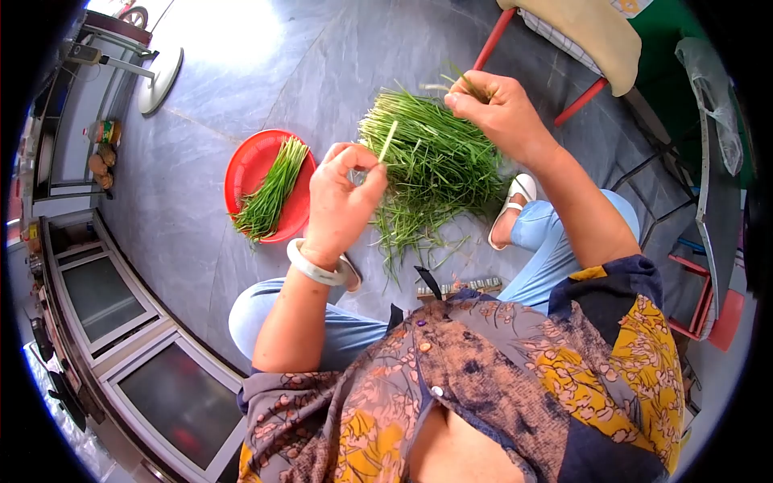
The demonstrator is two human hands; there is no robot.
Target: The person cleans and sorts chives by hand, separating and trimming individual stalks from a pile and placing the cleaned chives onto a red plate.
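Observation:
A large loose heap of garlic chives (439,153) lies on the floor in front of me, with stray blades spread toward my feet. My left hand (345,193), with a pale bangle (314,266) at the wrist, pinches a single pale chive stalk (388,142) between thumb and forefinger, just left of the heap. Above the heap's far right side, my right hand (503,113) is closed around a few chives, their ends poking out past the fingers. A neater bunch of chives (275,187) rests in a red plastic basin (235,173) to the left.
A red-legged chair (580,102) with a cloth over it stands at the far right. Cabinets with glass doors (181,394) run along the left. A round white stand base (161,80) is on the grey floor at upper left. My white shoe (522,189) is beside the heap.

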